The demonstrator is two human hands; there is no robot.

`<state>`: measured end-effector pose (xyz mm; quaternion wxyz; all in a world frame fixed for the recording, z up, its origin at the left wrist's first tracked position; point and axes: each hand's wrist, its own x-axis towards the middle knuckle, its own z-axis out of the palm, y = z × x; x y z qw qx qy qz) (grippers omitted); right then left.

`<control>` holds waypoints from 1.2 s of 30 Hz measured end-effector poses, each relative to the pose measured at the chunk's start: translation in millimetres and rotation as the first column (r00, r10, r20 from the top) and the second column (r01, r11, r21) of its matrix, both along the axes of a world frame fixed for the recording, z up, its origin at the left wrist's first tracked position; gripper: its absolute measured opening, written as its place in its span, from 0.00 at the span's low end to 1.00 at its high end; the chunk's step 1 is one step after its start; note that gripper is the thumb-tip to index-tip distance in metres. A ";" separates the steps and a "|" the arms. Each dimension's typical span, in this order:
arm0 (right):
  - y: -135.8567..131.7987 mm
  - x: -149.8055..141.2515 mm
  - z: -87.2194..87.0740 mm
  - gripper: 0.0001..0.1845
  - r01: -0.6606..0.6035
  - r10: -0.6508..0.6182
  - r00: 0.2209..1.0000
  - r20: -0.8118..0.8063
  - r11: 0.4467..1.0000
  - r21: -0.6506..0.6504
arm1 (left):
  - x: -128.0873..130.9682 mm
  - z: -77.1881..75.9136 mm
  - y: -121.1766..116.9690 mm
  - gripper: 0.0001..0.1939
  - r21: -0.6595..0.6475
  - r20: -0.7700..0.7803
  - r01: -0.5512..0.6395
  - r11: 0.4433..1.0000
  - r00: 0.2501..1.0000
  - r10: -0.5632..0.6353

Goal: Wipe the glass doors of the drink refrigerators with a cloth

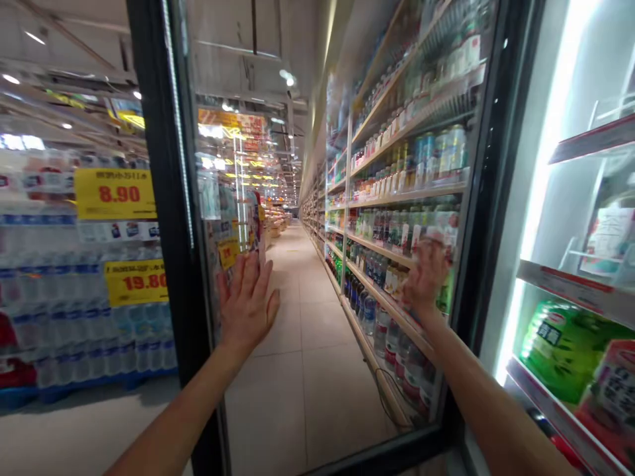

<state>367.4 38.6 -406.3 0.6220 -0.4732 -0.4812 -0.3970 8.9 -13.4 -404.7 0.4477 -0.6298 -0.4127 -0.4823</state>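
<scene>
A glass door (268, 403) with a black frame (161, 158) stands swung open in front of me. My left hand (247, 301) is flat against the pane at its left side, fingers spread, holding nothing that I can see. Over the right part of the pane is my right hand (425, 274), raised and smeared by motion. Its fingers are too blurred to tell whether they are spread or curled, or whether anything is in them. Through and on the glass show shelves of bottled drinks (391, 218), partly as reflection.
At the right, a lit cooler holds a green package (558, 347) and a reddish package (618, 390) on its shelves. Stacked bottled-water packs (84, 330) with yellow price signs (116, 194) stand at the left. A tiled aisle floor (288, 284) runs away beyond the pane.
</scene>
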 end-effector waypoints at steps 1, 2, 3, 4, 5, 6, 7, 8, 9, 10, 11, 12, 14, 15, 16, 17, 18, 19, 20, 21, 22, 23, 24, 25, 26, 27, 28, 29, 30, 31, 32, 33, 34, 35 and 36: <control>1.8 7.3 5.0 0.27 0.011 -0.006 0.988 -0.156 1.000 0.028 | 0.0 -0.1 0.1 0.34 0.002 -0.001 0.001 1.000 1.000 -0.001; 3.1 10.0 9.4 0.28 0.014 -0.002 0.967 -0.254 0.999 0.046 | -0.2 -0.3 0.2 0.34 0.006 0.000 0.004 1.000 1.000 -0.004; 3.5 7.1 12.1 0.28 0.010 0.005 0.961 -0.275 0.998 0.055 | -0.4 -0.6 0.4 0.34 0.005 0.001 0.006 1.000 1.000 -0.006; 2.8 -1.0 12.6 0.28 0.002 0.009 0.974 -0.225 0.999 0.052 | -0.7 -0.8 0.5 0.34 0.002 0.000 0.009 1.000 1.000 -0.009; 1.0 -13.0 11.0 0.28 -0.007 0.011 0.993 -0.114 0.999 0.039 | -0.9 -1.0 0.7 0.34 0.003 -0.002 0.011 1.000 1.000 -0.011; -1.3 -27.1 7.8 0.27 -0.017 0.017 0.999 0.033 1.000 0.018 | -1.2 -1.1 0.8 0.34 0.007 -0.004 0.012 1.000 1.000 -0.012; -3.9 -40.8 3.8 0.27 -0.029 0.030 0.981 0.191 1.000 -0.007 | -1.3 -1.1 0.9 0.34 0.009 -0.005 0.010 1.000 1.000 -0.010; -6.0 -52.0 0.0 0.26 -0.041 0.049 0.941 0.335 0.999 -0.031 | -1.4 -1.0 0.8 0.34 0.010 -0.006 0.008 1.000 1.000 -0.008; -7.4 -59.2 -2.6 0.26 -0.053 0.068 0.897 0.437 0.997 -0.047 | -1.4 -0.8 0.6 0.34 0.011 -0.007 0.006 1.000 1.000 -0.006; -7.8 -61.5 -3.3 0.26 -0.063 0.081 0.871 0.485 0.997 -0.052 | -1.4 -0.5 0.3 0.33 0.014 -0.007 0.006 1.000 1.000 -0.006; -7.1 -59.4 -1.7 0.26 -0.070 0.080 0.881 0.466 0.997 -0.038 | -1.3 -0.1 -0.1 0.33 0.013 -0.006 0.007 1.000 1.000 -0.007; -5.5 -54.1 2.1 0.26 -0.070 0.068 0.924 0.376 0.998 -0.009 | -1.2 0.2 -0.5 0.33 0.006 -0.005 0.008 1.000 1.000 -0.008; -1.2 -41.6 14.4 0.27 -0.048 0.044 0.998 0.054 0.997 0.059 | -1.0 0.6 -1.4 0.32 -0.004 -0.002 0.008 1.000 1.000 -0.008; 0.6 -38.3 20.8 0.27 -0.035 0.043 0.995 -0.095 0.996 0.078 | -1.0 0.6 -1.7 0.32 -0.009 0.000 0.005 1.000 1.000 -0.005; 1.4 -38.9 25.8 0.28 -0.031 0.047 0.982 -0.182 0.996 0.087 | -1.1 0.5 -1.9 0.32 -0.014 0.002 0.001 1.000 1.000 -0.001; 1.0 -43.6 28.3 0.28 -0.035 0.051 0.978 -0.200 0.996 0.085 | -1.2 0.3 -2.0 0.31 -0.020 0.005 -0.001 1.000 1.000 0.001; -0.6 -51.8 28.1 0.28 -0.043 0.054 0.987 -0.151 0.996 0.076 | -1.4 0.0 -1.9 0.31 -0.022 0.008 0.001 1.000 1.000 -0.001; -2.9 -61.9 25.2 0.28 -0.056 0.058 0.997 -0.044 0.997 0.054 | -1.6 -0.2 -1.8 0.31 -0.020 0.010 0.005 1.000 1.000 -0.005; -5.6 -72.1 20.4 0.28 -0.070 0.067 0.992 0.102 0.997 0.020 | -1.8 -0.4 -1.6 0.31 -0.019 0.014 0.011 1.000 1.000 -0.011; -8.0 -80.3 14.9 0.28 -0.079 0.082 0.962 0.259 0.997 -0.022 | -2.0 -0.5 -1.4 0.31 -0.019 0.015 0.017 1.000 1.000 -0.016; -9.8 -84.8 9.7 0.27 -0.082 0.099 0.914 0.393 0.995 -0.059 | -2.2 -0.5 -1.4 0.31 -0.018 0.014 0.020 1.000 1.000 -0.020; -10.5 -84.5 6.1 0.27 -0.078 0.108 0.872 0.478 0.994 -0.082 | -2.3 -0.3 -1.5 0.31 -0.013 0.012 0.020 1.000 1.000 -0.020; -10.3 -79.3 4.8 0.27 -0.071 0.104 0.859 0.502 0.994 -0.083 | -2.3 0.0 -1.7 0.31 -0.008 0.008 0.018 1.000 1.000 -0.018; -9.2 -70.3 6.2 0.27 -0.062 0.084 0.887 0.454 0.996 -0.064 | -2.2 0.3 -2.0 0.31 -0.006 0.004 0.014 1.000 1.000 -0.014; -7.4 -59.0 10.0 0.27 -0.050 0.056 0.940 0.336 0.998 -0.027 | -2.0 0.5 -2.4 0.31 -0.006 0.001 0.010 1.000 1.000 -0.010; -5.5 -47.8 15.7 0.27 -0.035 0.033 0.985 0.172 0.999 0.012 | -1.8 0.7 -2.7 0.31 -0.004 -0.001 0.007 1.000 1.000 -0.007; -3.7 -39.0 22.1 0.27 -0.020 0.020 1.000 0.006 0.999 0.042 | -1.6 0.7 -2.8 0.31 -0.002 -0.001 0.006 1.000 1.000 -0.006; -2.6 -34.2 28.0 0.28 -0.011 0.018 0.992 -0.122 0.998 0.057 | -1.4 0.6 -2.8 0.31 -0.003 -0.001 0.008 1.000 1.000 -0.008; -2.3 -34.5 32.2 0.28 -0.010 0.021 0.982 -0.186 0.998 0.059 | -1.3 0.4 -2.6 0.31 -0.006 0.001 0.009 1.000 1.000 -0.009; -3.0 -39.8 34.0 0.28 -0.017 0.027 0.983 -0.181 0.998 0.054 | -1.3 0.1 -2.1 0.31 -0.006 0.005 0.011 1.000 1.000 -0.011; -4.5 -49.2 33.1 0.28 -0.030 0.034 0.993 -0.111 0.999 0.042 | -1.4 -0.2 -1.6 0.30 -0.004 0.009 0.014 1.000 1.000 -0.014; -6.6 -60.8 29.9 0.28 -0.046 0.046 0.999 0.005 0.999 0.022 | -1.6 -0.5 -0.9 0.30 -0.002 0.012 0.018 1.000 1.000 -0.018; -8.7 -72.5 25.3 0.28 -0.062 0.062 0.987 0.147 0.998 -0.005 | -1.8 -0.7 -0.3 0.30 -0.004 0.016 0.021 1.000 1.000 -0.021; -10.5 -82.0 20.5 0.27 -0.075 0.082 0.955 0.285 0.997 -0.036 | -2.1 -0.8 0.3 0.30 -0.003 0.019 0.027 1.000 0.999 -0.027; -11.5 -87.8 16.6 0.27 -0.081 0.099 0.913 0.397 0.995 -0.063 | -2.5 -0.8 0.7 0.30 -0.001 0.018 0.031 1.000 0.999 -0.031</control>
